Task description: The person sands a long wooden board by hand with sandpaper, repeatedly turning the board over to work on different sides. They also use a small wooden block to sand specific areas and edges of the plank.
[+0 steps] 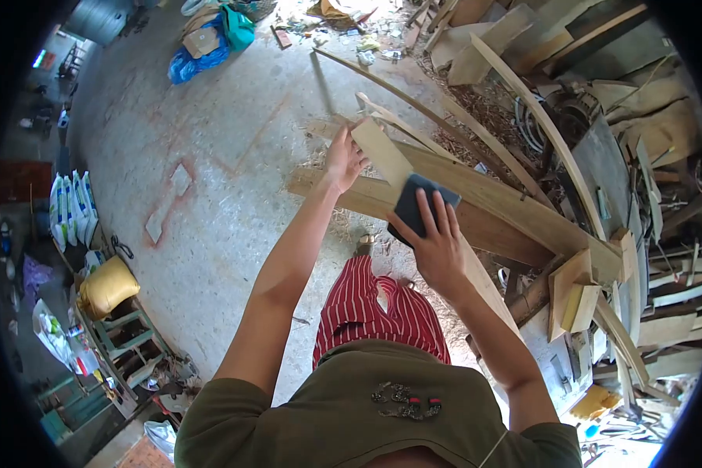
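Note:
My left hand [343, 160] is at the far end of a pale flat wooden board [384, 150], its fingers curled at the board's left edge. My right hand [438, 246] is spread over a dark rectangular block [425, 207], fingers on top and thumb at its left side. The block rests against the near end of the board. Below the board, long wooden planks [366, 196] run from the centre toward the right.
Curved wooden strips [538, 117] and stacked scrap wood fill the right side. A wooden block piece [573, 300] sits on the planks. Blue and green bags [230, 31] lie at the top. A yellow sack [109, 287] and white bags [72, 209] are at left.

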Demonstrator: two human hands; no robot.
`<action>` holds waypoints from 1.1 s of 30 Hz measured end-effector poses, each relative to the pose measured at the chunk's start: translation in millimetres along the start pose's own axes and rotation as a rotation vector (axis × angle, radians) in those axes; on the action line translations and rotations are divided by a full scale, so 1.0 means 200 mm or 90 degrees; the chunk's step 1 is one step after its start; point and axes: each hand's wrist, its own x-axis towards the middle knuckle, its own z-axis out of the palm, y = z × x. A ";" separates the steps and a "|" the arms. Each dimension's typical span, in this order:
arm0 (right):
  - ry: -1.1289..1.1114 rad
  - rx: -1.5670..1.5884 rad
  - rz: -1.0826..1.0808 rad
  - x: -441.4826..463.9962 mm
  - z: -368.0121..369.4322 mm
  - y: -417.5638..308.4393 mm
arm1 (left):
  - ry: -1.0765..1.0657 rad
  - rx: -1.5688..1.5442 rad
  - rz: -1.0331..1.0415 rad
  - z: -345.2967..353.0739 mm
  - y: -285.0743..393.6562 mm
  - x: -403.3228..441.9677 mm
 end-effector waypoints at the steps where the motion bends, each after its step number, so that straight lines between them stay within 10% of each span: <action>1: -0.021 -0.009 0.016 -0.03 -0.03 -0.01 | -0.037 0.046 0.002 0.01 0.01 0.01; 10: 0.183 0.106 0.105 0.71 0.17 -0.08 | -0.134 0.121 -0.030 -0.15 0.07 0.10; 18: 0.004 0.127 0.144 -0.06 0.02 -0.06 | -0.087 0.061 -0.051 0.04 0.07 -0.02; 22: 0.105 0.100 0.181 0.18 0.07 -0.08 | -0.408 -0.167 -0.157 -0.18 0.07 0.13; 33: 0.034 0.076 0.371 -0.46 -0.05 -0.04 | 0.140 0.030 -0.011 0.17 0.04 0.06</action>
